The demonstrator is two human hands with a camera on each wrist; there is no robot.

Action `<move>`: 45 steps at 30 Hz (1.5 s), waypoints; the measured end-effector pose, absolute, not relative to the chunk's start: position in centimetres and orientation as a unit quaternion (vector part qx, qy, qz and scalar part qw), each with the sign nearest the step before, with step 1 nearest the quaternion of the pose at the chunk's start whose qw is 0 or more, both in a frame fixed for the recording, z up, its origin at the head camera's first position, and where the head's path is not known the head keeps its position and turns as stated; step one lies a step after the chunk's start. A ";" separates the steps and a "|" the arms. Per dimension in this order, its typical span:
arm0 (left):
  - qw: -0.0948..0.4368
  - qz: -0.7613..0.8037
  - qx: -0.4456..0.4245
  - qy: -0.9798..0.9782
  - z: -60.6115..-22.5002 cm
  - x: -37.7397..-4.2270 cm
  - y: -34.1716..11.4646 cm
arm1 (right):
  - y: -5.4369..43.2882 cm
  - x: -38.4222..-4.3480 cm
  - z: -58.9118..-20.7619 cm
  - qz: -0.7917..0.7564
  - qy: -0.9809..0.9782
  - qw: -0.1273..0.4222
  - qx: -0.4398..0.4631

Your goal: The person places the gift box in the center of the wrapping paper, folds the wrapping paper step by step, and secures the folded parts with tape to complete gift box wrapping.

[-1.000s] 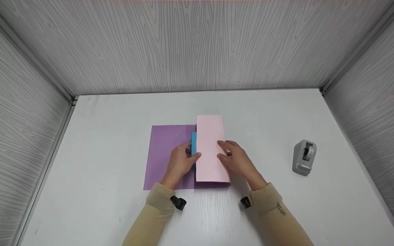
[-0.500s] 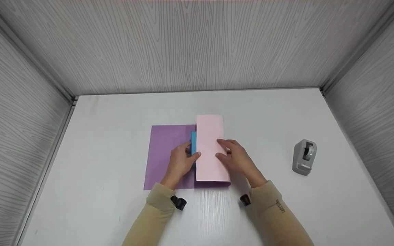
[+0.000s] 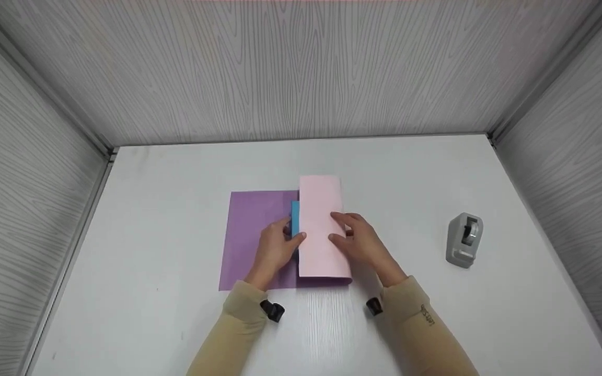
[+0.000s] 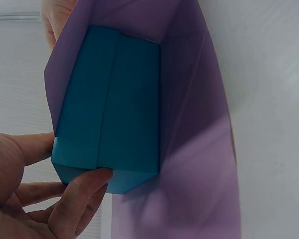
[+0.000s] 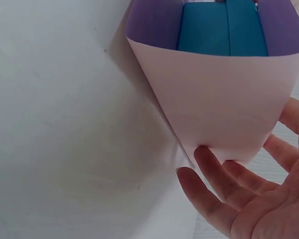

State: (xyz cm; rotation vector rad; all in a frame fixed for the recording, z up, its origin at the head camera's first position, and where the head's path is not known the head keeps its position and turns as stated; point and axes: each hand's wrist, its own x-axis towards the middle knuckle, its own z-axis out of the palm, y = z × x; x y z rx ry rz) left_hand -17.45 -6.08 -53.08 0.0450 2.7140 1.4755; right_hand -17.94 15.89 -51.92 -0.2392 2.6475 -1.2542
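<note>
1. The blue box (image 4: 114, 104) is lodged inside the fold of a paper sheet (image 3: 251, 240), and in the head view only a narrow strip at its left side is left uncovered. It is judged light and stiff, probably card, with smooth faces that could slip; a firm hold is best taken across its sides, since its middle might be dented by hard pressing.

2. Over the box, the sheet's pink flap (image 3: 319, 261) is turned, purple side inward. The paper is thin and bowed to the right of the box, so it should bend readily, spring back when released and crease if pinched; it is best steadied with flat fingers near its edges.

3. At the left of the box, its exposed side is gripped by the left hand (image 3: 275, 245), with the thumb laid on the flap's edge.

4. To the right of the box, the flap is touched by the right hand (image 3: 362, 241); its fingers are spread, and 2 tips are rested on the pink face.

5. Well to the right of the box, a grey tape dispenser (image 3: 464, 240) is stood on the white tabletop (image 3: 149, 261), untouched.
</note>
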 end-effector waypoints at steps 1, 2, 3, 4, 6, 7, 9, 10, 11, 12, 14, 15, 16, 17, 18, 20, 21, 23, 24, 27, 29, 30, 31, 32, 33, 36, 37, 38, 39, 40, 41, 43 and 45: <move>0.025 0.476 0.015 0.879 -53.1 -17.4 -6.1 | 15.9 -18.0 -52.0 -0.425 0.896 0.101 -0.079; 0.023 0.473 0.016 0.881 -53.1 -17.4 -6.1 | 15.8 -18.0 -52.0 -0.426 0.896 0.101 -0.077; 0.023 0.470 0.018 0.882 -53.1 -17.3 -6.1 | 15.8 -18.0 -52.0 -0.428 0.895 0.101 -0.075; 0.023 0.468 0.021 0.883 -53.1 -17.3 -6.1 | 15.8 -18.0 -51.9 -0.431 0.894 0.100 -0.073; 0.023 0.461 0.027 0.886 -52.9 -17.1 -6.3 | 15.8 -18.1 -51.9 -0.435 0.892 0.102 -0.070; 0.025 0.458 0.029 0.888 -52.8 -16.9 -6.4 | 15.8 -18.1 -51.9 -0.436 0.891 0.104 -0.068; 0.026 0.450 0.033 0.892 -52.6 -16.6 -6.9 | 15.8 -18.2 -51.9 -0.440 0.889 0.110 -0.063; 0.026 0.447 0.032 0.894 -52.5 -16.4 -7.2 | 15.8 -18.2 -51.8 -0.442 0.888 0.112 -0.061; 0.025 0.442 0.029 0.896 -52.3 -16.2 -7.6 | 15.8 -18.2 -51.8 -0.442 0.888 0.113 -0.060; 0.023 0.435 0.026 0.900 -52.2 -15.9 -8.1 | 15.8 -18.3 -51.8 -0.443 0.887 0.115 -0.057; 0.018 0.419 0.016 0.907 -52.0 -15.4 -9.2 | 15.7 -18.3 -51.7 -0.444 0.887 0.118 -0.050; 0.015 0.411 0.010 0.911 -52.0 -15.2 -9.8 | 15.7 -18.3 -51.7 -0.444 0.887 0.118 -0.048; 0.014 0.400 0.003 0.917 -51.9 -14.9 -10.4 | 15.7 -18.3 -51.7 -0.444 0.887 0.118 -0.045; 0.013 0.386 -0.006 0.922 -51.9 -14.6 -11.1 | 15.7 -18.3 -51.7 -0.444 0.887 0.119 -0.041; 0.015 0.373 -0.015 0.927 -52.0 -14.3 -11.8 | 15.7 -18.3 -51.7 -0.445 0.887 0.120 -0.037; 0.020 0.348 -0.036 0.937 -52.1 -13.7 -13.0 | 15.7 -18.3 -51.7 -0.446 0.886 0.120 -0.034; 0.026 0.337 -0.047 0.940 -52.2 -13.4 -13.6 | 15.7 -18.3 -51.7 -0.446 0.887 0.119 -0.034; 0.039 0.315 -0.069 0.946 -52.4 -13.0 -14.8 | 15.7 -18.3 -51.8 -0.444 0.888 0.119 -0.032; 0.046 0.306 -0.079 0.947 -52.6 -12.7 -15.3 | 15.7 -18.3 -51.9 -0.442 0.888 0.118 -0.032; 0.068 0.279 -0.102 0.952 -52.8 -12.2 -16.6 | 15.7 -18.3 -51.9 -0.438 0.891 0.117 -0.035; 0.081 0.263 -0.114 0.955 -53.0 -11.9 -17.3 | 15.6 -18.3 -51.8 -0.438 0.890 0.118 -0.034; 0.087 0.255 -0.119 0.956 -53.1 -11.7 -17.5 | 15.6 -18.3 -51.8 -0.439 0.890 0.119 -0.032; 0.091 0.249 -0.123 0.956 -53.2 -11.6 -17.8 | 15.6 -18.3 -51.8 -0.439 0.890 0.120 -0.030; 0.096 0.245 -0.128 0.956 -53.3 -11.5 -17.9 | 15.5 -18.3 -51.7 -0.441 0.889 0.122 -0.027; 0.100 0.240 -0.132 0.957 -53.4 -11.5 -18.1 | 15.5 -18.3 -51.7 -0.442 0.888 0.125 -0.025; 0.111 0.232 -0.144 0.956 -53.7 -11.4 -18.4 | 15.5 -18.2 -51.6 -0.446 0.885 0.130 -0.019; 0.115 0.230 -0.147 0.955 -53.7 -11.4 -18.4 | 15.6 -18.2 -51.6 -0.450 0.883 0.131 -0.020; 0.119 0.228 -0.149 0.955 -53.8 -11.4 -18.4 | 15.6 -18.1 -51.5 -0.454 0.881 0.131 -0.021; 0.121 0.227 -0.151 0.955 -53.8 -11.5 -18.4 | 15.6 -18.1 -51.5 -0.458 0.879 0.132 -0.022; 0.123 0.227 -0.152 0.954 -53.8 -11.5 -18.4 | 15.6 -18.1 -51.5 -0.462 0.877 0.132 -0.023; 0.125 0.227 -0.153 0.954 -53.8 -11.5 -18.4 | 15.6 -18.1 -51.5 -0.465 0.875 0.131 -0.024; 0.128 0.225 -0.151 0.954 -53.7 -11.5 -18.3 | 15.6 -18.1 -51.6 -0.464 0.876 0.130 -0.025; 0.132 0.225 -0.146 0.954 -53.7 -11.5 -18.2 | 15.6 -18.0 -51.5 -0.457 0.879 0.130 -0.022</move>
